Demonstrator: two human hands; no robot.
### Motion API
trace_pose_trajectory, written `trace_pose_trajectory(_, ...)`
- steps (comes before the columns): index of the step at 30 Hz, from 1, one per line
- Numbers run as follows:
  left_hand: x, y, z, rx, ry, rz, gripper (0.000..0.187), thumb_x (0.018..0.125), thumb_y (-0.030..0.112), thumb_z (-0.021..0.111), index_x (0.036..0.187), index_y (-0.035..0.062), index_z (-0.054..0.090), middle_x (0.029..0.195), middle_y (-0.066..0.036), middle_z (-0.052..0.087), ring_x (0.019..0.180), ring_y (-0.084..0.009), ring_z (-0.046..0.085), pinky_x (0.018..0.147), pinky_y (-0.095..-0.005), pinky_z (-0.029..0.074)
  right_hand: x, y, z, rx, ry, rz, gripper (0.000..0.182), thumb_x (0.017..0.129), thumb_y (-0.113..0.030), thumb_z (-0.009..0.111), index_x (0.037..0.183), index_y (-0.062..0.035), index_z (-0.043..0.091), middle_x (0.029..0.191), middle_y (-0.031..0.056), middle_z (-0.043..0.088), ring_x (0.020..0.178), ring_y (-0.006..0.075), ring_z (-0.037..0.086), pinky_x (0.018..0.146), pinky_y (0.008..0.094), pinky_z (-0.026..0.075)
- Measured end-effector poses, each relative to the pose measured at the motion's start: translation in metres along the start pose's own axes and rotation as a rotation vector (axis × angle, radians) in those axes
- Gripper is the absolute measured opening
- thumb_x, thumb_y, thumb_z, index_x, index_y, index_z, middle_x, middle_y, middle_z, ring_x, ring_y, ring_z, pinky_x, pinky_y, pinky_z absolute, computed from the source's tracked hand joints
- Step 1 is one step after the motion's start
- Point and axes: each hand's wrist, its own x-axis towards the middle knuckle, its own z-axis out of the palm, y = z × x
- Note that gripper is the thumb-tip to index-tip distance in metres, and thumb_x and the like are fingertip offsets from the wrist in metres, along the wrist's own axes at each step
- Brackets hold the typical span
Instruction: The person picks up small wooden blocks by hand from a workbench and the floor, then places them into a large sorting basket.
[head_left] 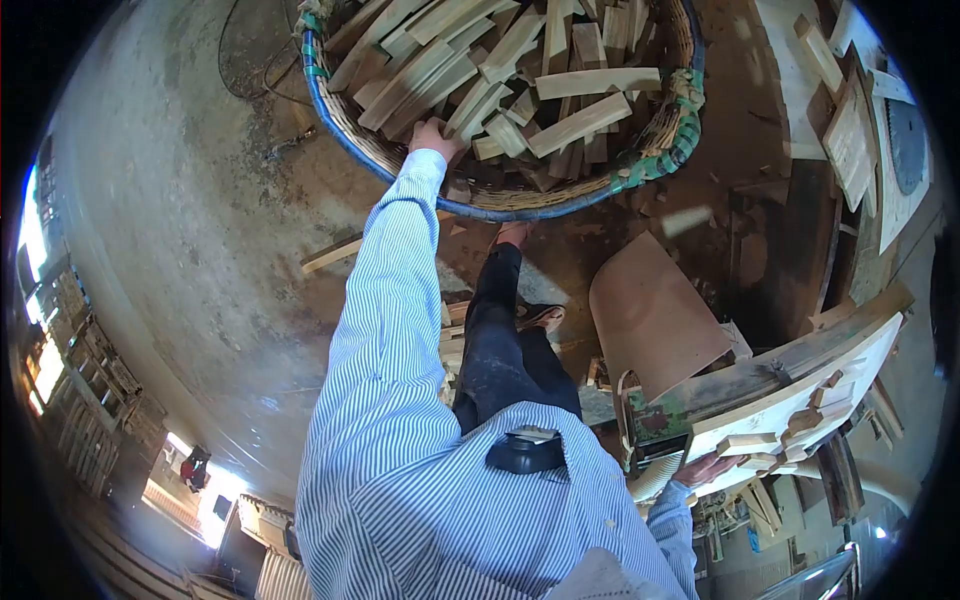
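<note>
My left hand [432, 138] reaches over the near rim of a large woven basket [400, 178]. Its fingers close at the end of a pale wooden piece [478, 108] among many cut pieces; the fingertips are partly hidden. On my right side, my right hand [706, 469] lies at the edge of a white work surface [720, 428]. Its fingers stretch out flat beside a small wooden block [748, 443], touching or almost touching it. More blocks [806, 425] lie farther along that surface.
A curved brown board [655, 315] leans beside the machine bench to my right. Wood pieces [453, 335] lie by my feet, and a wooden strip [332, 256] rests on the floor. A circular saw blade [905, 145] and boards [850, 145] stand at far right.
</note>
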Motion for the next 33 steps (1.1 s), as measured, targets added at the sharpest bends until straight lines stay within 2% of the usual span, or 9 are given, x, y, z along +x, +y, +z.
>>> trace_pose_trajectory(5,-0.017,0.009,-0.002,-0.147,0.063,-0.059,0.056,0.073,0.032,0.080,0.116,0.0044,0.059,0.108,-0.020,0.069,0.106,-0.0372,0.065,0.094,-0.0440,0.049,0.000,0.014,0.001,-0.016,-0.004,-0.019,0.093,0.091,-0.074,0.033,0.151,-0.0025,0.032,0.154,0.0269,0.029,0.142,0.0425,0.029,0.115,0.0551,0.028)
trace_pose_trajectory(9,-0.046,0.025,-0.007,-0.241,0.221,0.066,0.049,0.077,0.033,0.072,0.114,0.0025,0.060,0.108,-0.022,0.068,0.104,-0.0379,0.064,0.092,-0.0445,0.049,0.001,0.008,-0.001,-0.067,-0.026,-0.008,0.094,0.091,-0.075,0.030,0.151,-0.0022,0.032,0.155,0.0271,0.027,0.143,0.0429,0.026,0.116,0.0548,0.025)
trace_pose_trajectory(13,-0.089,0.081,-0.006,-0.365,0.287,-0.024,0.046,0.077,0.033,0.071,0.108,0.0006,0.062,0.100,-0.023,0.067,0.096,-0.0381,0.065,0.086,-0.0452,0.051,-0.001,0.008,-0.001,-0.153,-0.030,-0.045,0.088,0.095,-0.069,0.028,0.151,-0.0012,0.030,0.154,0.0262,0.028,0.143,0.0428,0.026,0.117,0.0553,0.025)
trace_pose_trajectory(17,-0.114,0.142,0.029,-0.579,0.234,-0.169,0.057,0.079,0.031,0.076,0.121,-0.0018,0.055,0.112,-0.024,0.064,0.104,-0.0372,0.064,0.094,-0.0426,0.049,0.000,0.005,-0.001,-0.123,-0.032,-0.032,0.088,0.095,-0.069,0.025,0.152,-0.0016,0.028,0.153,0.0272,0.029,0.143,0.0432,0.027,0.116,0.0547,0.027)
trace_pose_trajectory(23,-0.122,0.173,0.058,-0.676,0.349,-0.228,0.054,0.078,0.022,0.077,0.119,-0.0009,0.052,0.118,-0.022,0.060,0.110,-0.0382,0.060,0.095,-0.0430,0.048,0.000,0.008,-0.003,-0.181,-0.033,-0.034,0.092,0.093,-0.072,0.024,0.152,-0.0016,0.027,0.153,0.0275,0.029,0.141,0.0436,0.030,0.115,0.0543,0.027)
trace_pose_trajectory(25,-0.126,0.178,0.068,-0.695,0.317,-0.116,0.052,0.079,0.022,0.076,0.120,0.0012,0.052,0.116,-0.021,0.061,0.108,-0.0395,0.060,0.094,-0.0442,0.048,0.001,0.013,-0.001,-0.178,-0.033,-0.034,0.092,0.093,-0.072,0.024,0.152,-0.0013,0.027,0.153,0.0276,0.029,0.141,0.0437,0.030,0.115,0.0543,0.027)
trace_pose_trajectory(27,-0.116,0.171,0.095,-0.511,0.039,-0.059,0.039,0.082,0.027,0.072,0.114,0.0083,0.059,0.113,-0.020,0.061,0.106,-0.0400,0.060,0.093,-0.0445,0.049,0.002,0.021,0.001,-0.146,-0.023,-0.039,0.092,0.093,-0.072,0.025,0.152,-0.0003,0.027,0.154,0.0278,0.028,0.141,0.0439,0.029,0.115,0.0544,0.026)
trace_pose_trajectory(31,-0.129,0.157,0.026,-0.325,0.064,0.023,0.042,0.083,0.031,0.070,0.115,0.0065,0.061,0.111,-0.019,0.060,0.105,-0.0385,0.060,0.092,-0.0467,0.049,0.005,0.027,0.001,-0.117,-0.041,-0.080,0.087,0.096,-0.067,0.029,0.152,-0.0007,0.027,0.156,0.0278,0.023,0.144,0.0432,0.024,0.117,0.0523,0.024)
trace_pose_trajectory(33,-0.113,0.127,0.029,-0.382,0.356,0.086,0.049,0.082,0.033,0.070,0.117,0.0003,0.059,0.114,-0.022,0.057,0.105,-0.0378,0.059,0.093,-0.0461,0.048,0.003,0.021,-0.001,-0.127,-0.046,-0.055,0.088,0.095,-0.068,0.029,0.152,-0.0012,0.028,0.156,0.0279,0.024,0.144,0.0432,0.024,0.117,0.0527,0.024)
